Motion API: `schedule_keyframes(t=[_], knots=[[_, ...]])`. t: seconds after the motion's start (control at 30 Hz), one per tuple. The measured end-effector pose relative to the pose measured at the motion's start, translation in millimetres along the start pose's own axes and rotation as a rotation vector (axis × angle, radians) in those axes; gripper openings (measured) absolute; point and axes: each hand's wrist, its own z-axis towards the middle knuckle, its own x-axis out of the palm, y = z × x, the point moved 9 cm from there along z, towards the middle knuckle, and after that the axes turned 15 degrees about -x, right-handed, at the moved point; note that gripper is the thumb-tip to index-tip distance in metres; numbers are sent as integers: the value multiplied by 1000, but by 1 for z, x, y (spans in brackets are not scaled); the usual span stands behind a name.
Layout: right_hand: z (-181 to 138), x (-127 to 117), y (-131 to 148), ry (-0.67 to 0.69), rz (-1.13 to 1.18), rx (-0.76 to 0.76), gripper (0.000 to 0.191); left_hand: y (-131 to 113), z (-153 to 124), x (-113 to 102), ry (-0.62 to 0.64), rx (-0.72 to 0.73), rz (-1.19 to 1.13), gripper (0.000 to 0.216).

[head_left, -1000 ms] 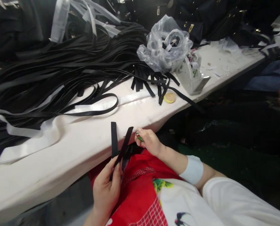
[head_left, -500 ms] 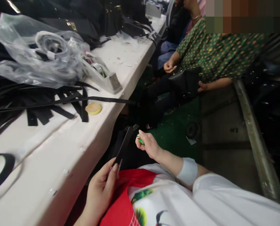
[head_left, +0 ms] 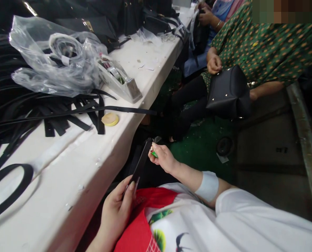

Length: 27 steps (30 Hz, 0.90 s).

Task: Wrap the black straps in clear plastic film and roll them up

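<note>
Black strap (head_left: 141, 161), gripped in L hand (head_left: 118, 204), points to 1 o'clock w/ its far end (head_left: 148, 141) just beside green lighter (head_left: 154, 153) clasped in R hand (head_left: 164, 159), so prob best to hold both v steady.

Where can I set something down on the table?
Nearest the left hand, the white table is mostly bare between the black strap loop, the yellow disc and the near edge, bar tiny scraps. A smaller patch lies past the grey tape dispenser, dotted with paper bits. The far left is crowded with black straps and the plastic bag.
</note>
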Motion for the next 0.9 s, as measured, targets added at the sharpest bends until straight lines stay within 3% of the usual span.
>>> schedule_keyframes(t=[0.3, 0.47, 0.9], knots=[[-5, 0, 5, 41, -63, -48, 62, -6, -5, -5, -62, 53, 58, 37], [-3, -5, 8, 53, -80, 0, 64, -6, -7, -6, -70, 74, 74, 38], [2, -9, 21, 13, -85, -54, 54, -14, -12, -8, -118, 167, 95, 37]])
